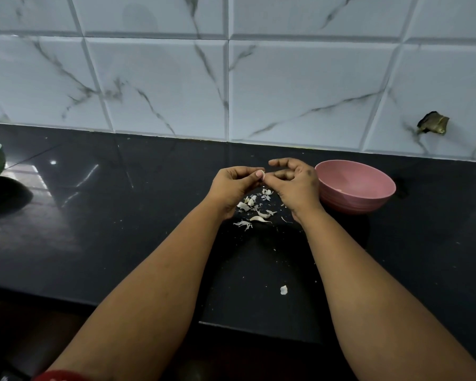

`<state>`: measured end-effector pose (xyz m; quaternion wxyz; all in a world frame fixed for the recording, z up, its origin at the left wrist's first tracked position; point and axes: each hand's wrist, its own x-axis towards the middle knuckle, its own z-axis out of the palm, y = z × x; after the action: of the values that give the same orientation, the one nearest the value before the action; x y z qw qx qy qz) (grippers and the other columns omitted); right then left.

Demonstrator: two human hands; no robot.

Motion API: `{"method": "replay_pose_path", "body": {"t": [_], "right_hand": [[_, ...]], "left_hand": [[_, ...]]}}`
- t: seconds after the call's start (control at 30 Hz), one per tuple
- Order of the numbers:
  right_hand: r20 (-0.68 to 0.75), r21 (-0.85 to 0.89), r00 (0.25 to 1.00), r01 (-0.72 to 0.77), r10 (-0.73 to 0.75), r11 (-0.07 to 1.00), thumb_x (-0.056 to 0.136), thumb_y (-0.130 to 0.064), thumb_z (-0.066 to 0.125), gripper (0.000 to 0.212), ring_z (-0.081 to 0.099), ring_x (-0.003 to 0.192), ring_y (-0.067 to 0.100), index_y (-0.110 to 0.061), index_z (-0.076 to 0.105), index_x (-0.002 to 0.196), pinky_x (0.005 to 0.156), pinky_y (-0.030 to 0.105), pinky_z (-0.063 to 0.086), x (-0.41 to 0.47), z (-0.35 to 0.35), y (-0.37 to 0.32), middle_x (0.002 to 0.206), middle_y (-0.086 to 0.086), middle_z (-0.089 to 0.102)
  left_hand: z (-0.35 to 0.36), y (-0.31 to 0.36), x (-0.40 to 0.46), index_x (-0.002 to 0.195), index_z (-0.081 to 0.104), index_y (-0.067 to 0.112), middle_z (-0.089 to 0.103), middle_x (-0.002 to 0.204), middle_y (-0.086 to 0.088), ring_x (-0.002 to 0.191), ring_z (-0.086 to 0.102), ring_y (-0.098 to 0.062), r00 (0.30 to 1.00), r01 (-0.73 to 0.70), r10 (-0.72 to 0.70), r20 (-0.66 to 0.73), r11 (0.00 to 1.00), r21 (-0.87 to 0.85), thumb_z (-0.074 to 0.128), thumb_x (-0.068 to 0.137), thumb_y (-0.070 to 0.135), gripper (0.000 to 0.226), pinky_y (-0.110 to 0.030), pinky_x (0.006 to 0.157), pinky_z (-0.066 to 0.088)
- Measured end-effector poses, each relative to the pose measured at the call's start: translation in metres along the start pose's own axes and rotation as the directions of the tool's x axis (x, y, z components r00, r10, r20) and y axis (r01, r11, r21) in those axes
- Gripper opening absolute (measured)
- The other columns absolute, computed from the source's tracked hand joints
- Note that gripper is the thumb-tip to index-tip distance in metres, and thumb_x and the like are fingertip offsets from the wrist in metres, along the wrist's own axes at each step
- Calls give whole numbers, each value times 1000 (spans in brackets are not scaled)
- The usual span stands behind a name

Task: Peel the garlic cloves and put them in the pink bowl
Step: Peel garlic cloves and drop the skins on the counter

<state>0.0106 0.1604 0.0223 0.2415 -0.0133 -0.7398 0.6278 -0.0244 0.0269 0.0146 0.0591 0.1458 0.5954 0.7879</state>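
Head view: the left hand (235,182) pinches a garlic clove (262,175) above the black bench (121,215), beside the pink bowl (355,185). The right hand (294,182) picks at it with curled fingertips. Its grip is partly hidden. Peel scraps (254,207) lie beneath.

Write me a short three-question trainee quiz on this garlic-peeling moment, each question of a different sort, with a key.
1. True or false: the garlic clove is pinched between the left hand and the right hand.
2. Multiple choice: where is the pink bowl? A) left of the left hand B) just right of the right hand C) at the counter's near edge
3. Fill in: the loose garlic skins lie on the ____ countertop, below the hands.

Key: 1 true; 2 B; 3 black.
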Motion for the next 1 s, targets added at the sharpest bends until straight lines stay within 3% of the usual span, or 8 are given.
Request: {"method": "replay_pose_path", "body": {"t": [0.37,0.63,0.9,1.0], "right_hand": [[7,46,1000,-22,21,999,77,-6,77,37,73,76,25,-15,60,109,82,45,59,3,0,3,75,7,74],[2,-128,998,59,-60,990,70,-25,80,44,72,76,12,-27,57,108,87,42,55,5,-1,10,72,-4,74],[3,-309,988,150,-156,939,74,-19,77,40,66,69,2,-21,62,111,73,18,49,6,1,6,70,-7,73],[10,-323,987,158,-163,933,74,-17,77,40,63,64,-3,-20,62,111,67,10,45,6,1,5,68,-7,71]], "left_hand": [[1,0,-1,96,70,-1,73,79,-5,72,70,-8,1000,-3,3,-16,1000,3,63,91,-1,9,-16,72,54],[2,-3,-2,113,66,0,70,102,-19,95,69,-22,999,-54,52,15,975,217,60,93,-2,21,-25,88,56],[2,-5,0,118,67,2,71,98,-14,91,69,-16,994,-104,107,14,912,396,64,91,-2,28,-20,85,55],[2,-6,1,120,67,3,72,101,-14,97,70,-20,994,-101,106,10,903,417,64,91,-1,29,-27,91,55]]}}
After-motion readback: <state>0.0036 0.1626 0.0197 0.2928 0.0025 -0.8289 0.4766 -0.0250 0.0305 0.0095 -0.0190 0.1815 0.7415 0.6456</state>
